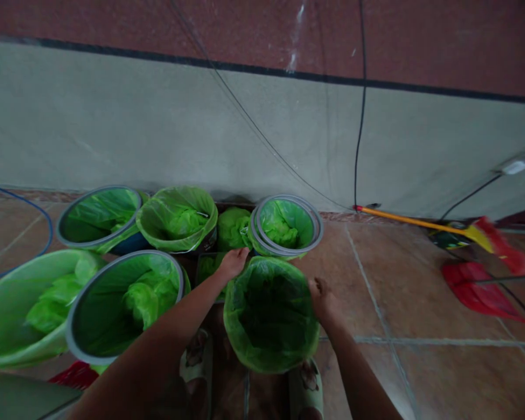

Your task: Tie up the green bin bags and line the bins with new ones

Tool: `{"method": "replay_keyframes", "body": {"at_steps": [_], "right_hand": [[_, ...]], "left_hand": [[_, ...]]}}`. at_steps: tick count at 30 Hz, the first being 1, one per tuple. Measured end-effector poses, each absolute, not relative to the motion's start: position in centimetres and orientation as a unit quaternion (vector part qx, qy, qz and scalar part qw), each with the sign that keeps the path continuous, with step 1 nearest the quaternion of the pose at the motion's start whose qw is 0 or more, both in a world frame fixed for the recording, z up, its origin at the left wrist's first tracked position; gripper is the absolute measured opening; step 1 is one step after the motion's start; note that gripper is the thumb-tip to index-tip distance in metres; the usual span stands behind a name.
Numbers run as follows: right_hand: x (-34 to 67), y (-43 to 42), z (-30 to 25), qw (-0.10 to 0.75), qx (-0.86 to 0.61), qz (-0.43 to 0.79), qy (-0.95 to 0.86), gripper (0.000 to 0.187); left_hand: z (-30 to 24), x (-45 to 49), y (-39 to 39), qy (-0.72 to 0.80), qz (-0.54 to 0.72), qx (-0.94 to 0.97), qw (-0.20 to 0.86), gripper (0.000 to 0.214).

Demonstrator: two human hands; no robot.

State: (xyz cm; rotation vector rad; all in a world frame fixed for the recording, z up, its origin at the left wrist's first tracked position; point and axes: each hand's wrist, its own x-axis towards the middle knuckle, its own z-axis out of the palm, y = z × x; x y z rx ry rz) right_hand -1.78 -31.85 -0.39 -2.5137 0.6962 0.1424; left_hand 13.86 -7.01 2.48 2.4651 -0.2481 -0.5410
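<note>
Between my two hands is a trash bin (271,315) lined with a translucent green bag, its dark inside facing up at me. My left hand (235,262) is closed at the bin's upper left rim. On the opposite side, my right hand (321,297) grips the rim, fingers curled over the liner. Just behind it stands a grey-rimmed bin (318,230) with a crumpled green bag inside. A bunched green bag (233,228) sits left of that one, and a low container (206,265) is partly hidden by my left forearm.
Several more green-lined bins, such as a grey-rimmed one (72,332) and one by the wall (177,213), stand to the left. A yellow-handled broom (420,223) and a red dustpan (468,286) lie at right. Cables hang down the wall (157,128); a blue hose (48,219) crosses the left floor.
</note>
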Motion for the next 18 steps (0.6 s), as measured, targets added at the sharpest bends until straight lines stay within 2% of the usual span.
{"method": "replay_keyframes", "body": {"at_steps": [4,9,13,18], "right_hand": [[3.2,-30.8,1.5,0.224,-0.957,0.065,0.172,0.044],[5.6,-30.4,-0.3,0.258,-0.958,0.106,0.065,0.035],[5.1,-31.4,-1.9,0.29,-0.95,0.111,0.039,0.032],[4.4,-32.3,-2.0,0.344,-0.928,0.133,0.041,0.037]], "left_hand": [[1.9,13.3,-8.1,-0.1,-0.22,0.93,0.276,0.051],[1.9,12.1,-8.0,-0.177,-0.213,0.924,0.263,0.042],[2.2,11.5,-7.4,-0.279,-0.18,0.929,0.164,0.031],[2.2,11.3,-7.2,-0.257,-0.225,0.937,0.074,0.031]]}}
